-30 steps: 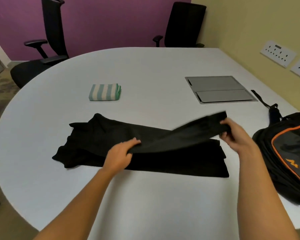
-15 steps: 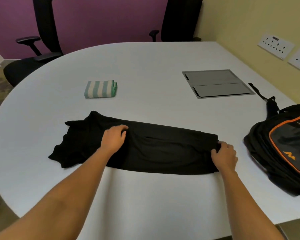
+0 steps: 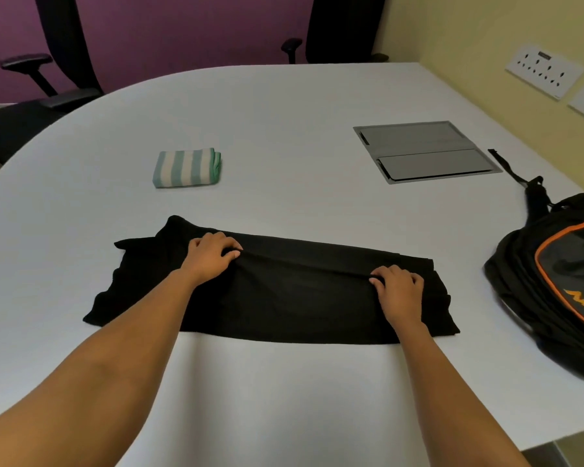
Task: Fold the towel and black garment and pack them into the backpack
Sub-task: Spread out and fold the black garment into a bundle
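The black garment [image 3: 294, 298] lies folded into a long band across the near middle of the white table [image 3: 284, 112]. My left hand [image 3: 209, 254] pinches a ridge of its fabric at the left part. Further right, my right hand [image 3: 398, 288] grips the same raised fold. A folded green-and-white striped towel [image 3: 186, 167] sits on the table beyond the garment, to the left. The black backpack [image 3: 560, 281] with orange trim lies at the table's right edge, apart from both hands.
A grey cable hatch [image 3: 425, 151] is set into the table at the back right. Two black office chairs [image 3: 48, 79] stand behind the table by the purple wall. Wall sockets [image 3: 545, 70] are on the yellow wall at the right.
The lifted part of the garment has been laid down over the rest. My right hand has moved left from the garment's right end onto a fold, and both hands now pinch it.
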